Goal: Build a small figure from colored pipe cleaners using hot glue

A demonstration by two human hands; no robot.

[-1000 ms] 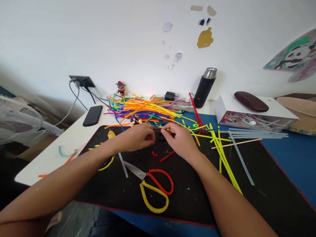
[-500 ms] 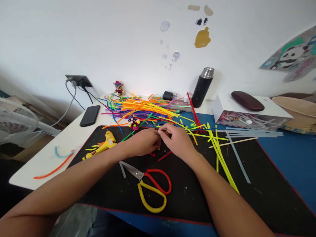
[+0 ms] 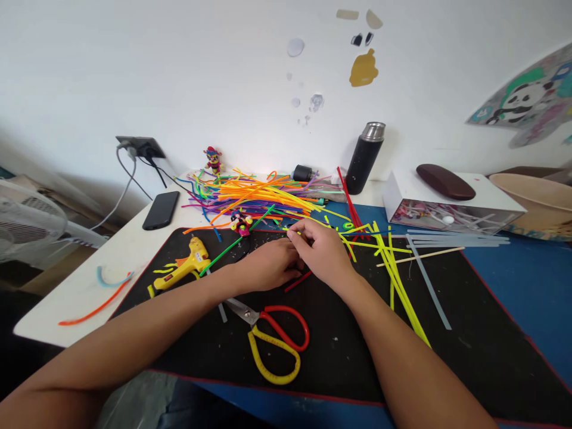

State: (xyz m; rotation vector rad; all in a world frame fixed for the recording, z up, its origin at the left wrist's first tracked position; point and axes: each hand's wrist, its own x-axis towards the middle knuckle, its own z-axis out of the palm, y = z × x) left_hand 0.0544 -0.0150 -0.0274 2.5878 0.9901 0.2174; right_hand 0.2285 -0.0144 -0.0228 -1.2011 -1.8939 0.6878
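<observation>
My left hand (image 3: 268, 265) and my right hand (image 3: 322, 253) meet over the middle of a black mat (image 3: 348, 351). Both have their fingers curled together in a pinch, touching one another. What they grip is hidden under the fingers. A short red pipe cleaner piece (image 3: 298, 281) lies on the mat just below them. Red and yellow scissors (image 3: 272, 339) lie nearer to me. A yellow glue gun (image 3: 185, 269) rests to the left of my left hand. A pile of coloured pipe cleaners (image 3: 259, 199) lies behind my hands.
Yellow pipe cleaners (image 3: 400, 277) and clear glue sticks (image 3: 429, 283) lie at the right. A black flask (image 3: 363, 158), a white box (image 3: 447, 205) with a dark case on it, a phone (image 3: 161, 210), a small figurine (image 3: 241, 223) and a fan (image 3: 27, 220) stand around.
My left hand slid right and nearer to me until it met my right hand, uncovering the yellow glue gun. The view shifted slightly.
</observation>
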